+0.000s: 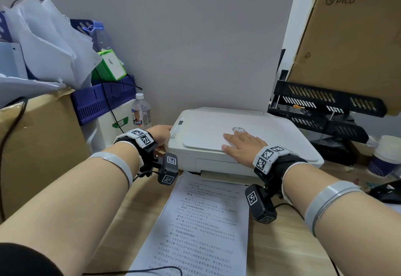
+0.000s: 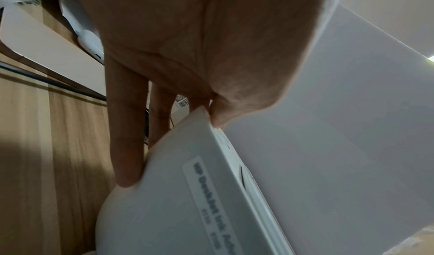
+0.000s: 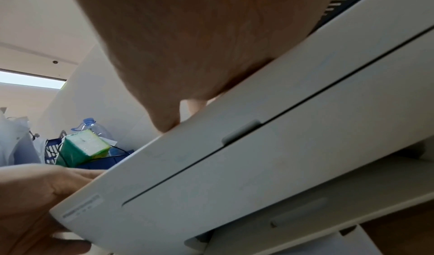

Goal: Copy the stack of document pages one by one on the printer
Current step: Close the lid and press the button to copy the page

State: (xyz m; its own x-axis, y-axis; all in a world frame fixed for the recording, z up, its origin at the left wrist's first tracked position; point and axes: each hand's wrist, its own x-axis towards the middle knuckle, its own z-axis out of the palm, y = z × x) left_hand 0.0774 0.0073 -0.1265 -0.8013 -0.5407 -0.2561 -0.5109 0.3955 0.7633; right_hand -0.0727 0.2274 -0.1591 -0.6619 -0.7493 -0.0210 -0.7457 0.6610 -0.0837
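A white HP printer (image 1: 271, 137) stands on the wooden desk with its lid (image 1: 208, 132) down. My left hand (image 1: 161, 133) is at the printer's front-left corner, thumb on top beside the control buttons. In the left wrist view its straight fingers (image 2: 126, 129) lie against the printer's side (image 2: 187, 194). My right hand (image 1: 240, 145) rests flat and open on the lid's front edge; the right wrist view shows its palm (image 3: 187, 36) on the printer (image 3: 258, 166). Printed document pages (image 1: 201, 221) lie on the desk in front of the printer, partly under its front.
A cardboard box (image 1: 39, 145) piled with loose paper, a blue basket (image 1: 104, 102) and a water bottle (image 1: 141, 111) crowd the left. Black letter trays (image 1: 325, 102), a PICO carton (image 1: 351, 37) and paper cups (image 1: 386, 156) stand on the right. A black cable (image 1: 130, 272) crosses the pages.
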